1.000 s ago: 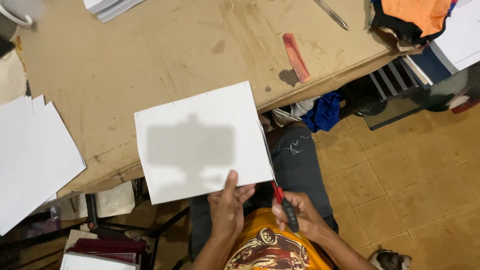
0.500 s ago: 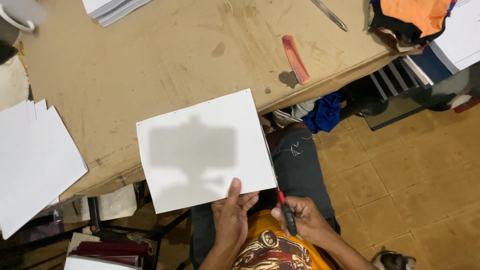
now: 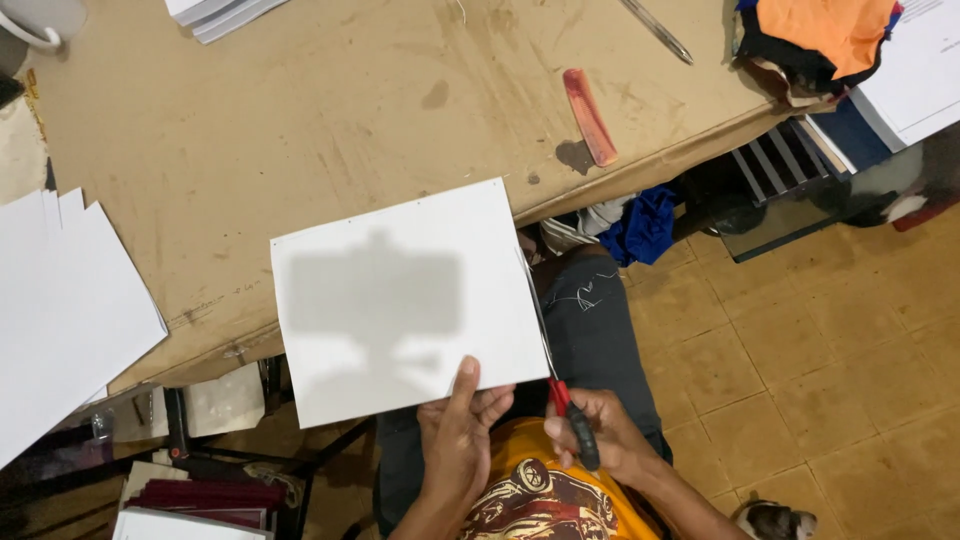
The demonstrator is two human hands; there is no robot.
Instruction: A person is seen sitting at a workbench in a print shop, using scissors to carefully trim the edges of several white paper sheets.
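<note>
My left hand [image 3: 462, 433] pinches the near edge of a white sheet of paper [image 3: 400, 295], holding it flat over the edge of the brown table [image 3: 300, 120]. My right hand [image 3: 600, 435] grips the red-and-black handles of a pair of scissors [image 3: 560, 390]. The scissor blades run along the sheet's right edge. A dark shadow falls across the middle of the sheet. Below the hands I see my orange printed shirt and dark trousers.
A stack of white sheets [image 3: 60, 310] lies at the table's left. A red comb [image 3: 590, 115], a pen [image 3: 657, 30], a white mug [image 3: 45, 20] and orange-and-black cloth [image 3: 815, 35] sit farther back. Books [image 3: 200, 500] lie on the tiled floor at the lower left.
The sheet and both hands have shifted slightly, and the scissor blades have moved further up along the sheet's right edge.
</note>
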